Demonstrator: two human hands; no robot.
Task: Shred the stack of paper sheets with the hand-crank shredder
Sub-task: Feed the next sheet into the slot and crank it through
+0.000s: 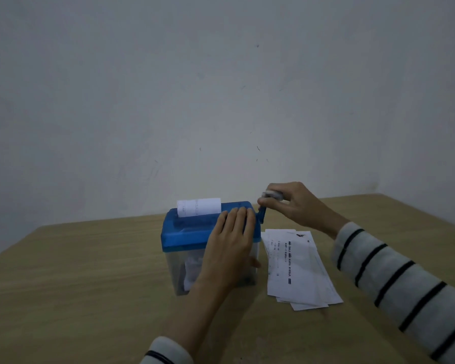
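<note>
Pressing flat: left hand (pixel 231 240) on 1 shredder (pixel 195 232) | right hand (pixel 286 203) grips crank (pixel 262 214) | 1 sheet (pixel 199 207) in slot | 1 stack (pixel 297 269)

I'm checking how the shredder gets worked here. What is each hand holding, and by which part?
The right hand grips the crank by its pale knob. The left hand lies flat on the shredder's blue lid, gripping nothing.

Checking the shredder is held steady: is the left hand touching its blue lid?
Touching. The head view shows the left hand lying flat across the blue lid of the shredder, fingers straight over its top, no gap visible.
</note>
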